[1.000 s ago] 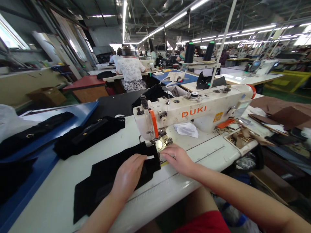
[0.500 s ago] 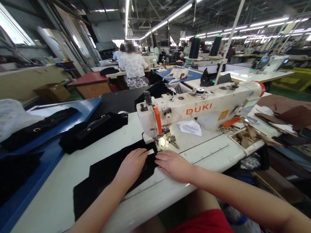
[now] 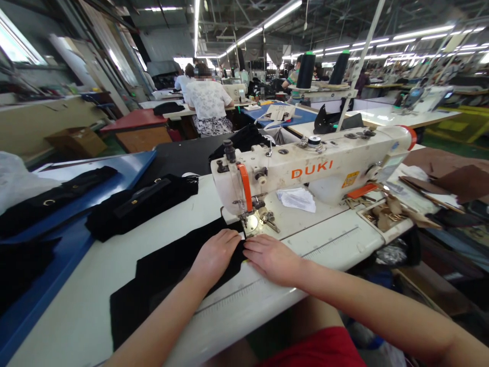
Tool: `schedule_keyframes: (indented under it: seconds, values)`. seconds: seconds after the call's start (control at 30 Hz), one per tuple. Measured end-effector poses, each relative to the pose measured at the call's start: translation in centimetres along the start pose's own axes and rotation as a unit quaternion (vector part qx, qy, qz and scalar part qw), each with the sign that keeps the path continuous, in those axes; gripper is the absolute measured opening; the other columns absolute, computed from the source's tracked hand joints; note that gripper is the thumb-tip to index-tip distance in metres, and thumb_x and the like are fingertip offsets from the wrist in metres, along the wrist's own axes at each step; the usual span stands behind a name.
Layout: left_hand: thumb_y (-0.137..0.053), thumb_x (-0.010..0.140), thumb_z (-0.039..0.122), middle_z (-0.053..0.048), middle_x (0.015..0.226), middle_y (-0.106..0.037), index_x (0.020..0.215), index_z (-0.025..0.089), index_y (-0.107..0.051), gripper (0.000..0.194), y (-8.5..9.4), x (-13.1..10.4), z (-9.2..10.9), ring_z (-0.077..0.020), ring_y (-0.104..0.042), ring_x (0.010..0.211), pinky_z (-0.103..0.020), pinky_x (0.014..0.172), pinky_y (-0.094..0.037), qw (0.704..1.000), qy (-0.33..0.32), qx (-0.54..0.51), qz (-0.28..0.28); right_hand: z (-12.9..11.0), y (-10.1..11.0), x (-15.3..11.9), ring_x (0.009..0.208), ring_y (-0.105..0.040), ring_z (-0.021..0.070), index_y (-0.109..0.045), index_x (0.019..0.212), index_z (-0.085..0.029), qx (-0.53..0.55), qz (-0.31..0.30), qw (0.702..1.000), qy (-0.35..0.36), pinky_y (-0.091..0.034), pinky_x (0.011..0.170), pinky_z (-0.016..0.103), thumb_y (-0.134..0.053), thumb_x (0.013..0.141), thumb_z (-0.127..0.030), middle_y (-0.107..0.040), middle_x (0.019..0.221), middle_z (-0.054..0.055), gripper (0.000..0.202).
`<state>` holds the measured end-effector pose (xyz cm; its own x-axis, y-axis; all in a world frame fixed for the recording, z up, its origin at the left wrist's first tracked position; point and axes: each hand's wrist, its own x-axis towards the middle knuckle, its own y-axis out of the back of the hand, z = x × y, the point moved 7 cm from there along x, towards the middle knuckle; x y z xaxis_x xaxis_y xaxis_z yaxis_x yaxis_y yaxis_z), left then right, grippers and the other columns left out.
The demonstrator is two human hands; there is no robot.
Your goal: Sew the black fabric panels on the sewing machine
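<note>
A black fabric piece (image 3: 175, 250) lies flat on the sewing table, its right end close to the needle area of a white sewing machine (image 3: 275, 171) marked DUKI. My left hand (image 3: 216, 257) rests on top of it, fingers bent and pressed together on the cloth. By those fingertips a small white label (image 3: 242, 236) shows, mostly covered. My right hand (image 3: 273, 260) is at the fabric's right edge, fingers close together and holding that edge down, fingertips almost meeting the left ones. The fingers' undersides are hidden.
Black pieces with metal rings (image 3: 141, 204) lie to the left. White paper slips (image 3: 296, 199) sit under the machine arm. At the right is a tray of scraps (image 3: 387, 216). Black thread cones (image 3: 305, 71) stand behind. A person in a white patterned shirt (image 3: 210, 99) sits ahead.
My left hand has shifted slightly toward the right fingertips and covers more of the white label. The right hand has hardly moved. The whole view has drifted a little.
</note>
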<state>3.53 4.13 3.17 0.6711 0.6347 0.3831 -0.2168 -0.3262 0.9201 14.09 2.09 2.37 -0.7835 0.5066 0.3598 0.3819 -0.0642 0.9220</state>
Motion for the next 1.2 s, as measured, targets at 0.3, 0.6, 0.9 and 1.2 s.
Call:
schedule_keyframes:
  seconds: [0.3,0.6,0.9,1.2]
  values:
    - [-0.042,0.089,0.005,-0.01,0.098,-0.068,0.098,0.013,-0.065,0.027,-0.5,0.0,0.2,-0.023,-0.062,0.092,-0.036,0.08,-0.055,1.0,0.018,0.003,0.003,0.1,-0.2,-0.2,0.112,-0.058,0.0226,-0.066,0.11,-0.012,0.014,0.021,1.0,-0.006,-0.045,0.102,0.039,-0.047,0.097,-0.019,-0.066,0.118,0.014,0.024]
    - [-0.04,0.089,0.005,-0.011,0.096,-0.068,0.097,0.012,-0.065,0.028,-0.6,0.2,0.5,-0.024,-0.062,0.091,-0.038,0.081,-0.055,1.0,0.022,0.017,0.0,0.1,-0.2,-0.2,0.112,-0.057,0.023,-0.066,0.11,-0.011,0.02,0.016,1.0,-0.009,-0.045,0.102,0.038,-0.046,0.097,-0.018,-0.065,0.118,0.013,0.025]
    - [-0.038,0.089,0.006,-0.011,0.098,-0.069,0.099,0.014,-0.066,0.031,-1.0,0.0,0.2,-0.0234,-0.062,0.093,-0.039,0.084,-0.055,1.0,0.025,0.0,-0.01,0.2,0.1,-0.2,0.114,-0.056,0.0219,-0.065,0.11,-0.011,0.047,0.009,0.999,-0.012,-0.044,0.102,0.038,-0.048,0.096,-0.019,-0.065,0.117,0.014,0.024]
    - [-0.04,0.096,0.025,-0.015,0.112,-0.07,0.113,0.01,-0.066,0.035,-0.6,-0.9,0.6,-0.0272,-0.062,0.111,-0.044,0.093,-0.053,0.997,0.082,-0.01,0.004,3.1,0.6,1.6,0.093,-0.057,0.0224,-0.065,0.103,-0.014,-0.007,-0.001,0.999,-0.048,-0.046,0.088,0.036,-0.054,0.094,-0.021,-0.067,0.093,0.008,0.016]
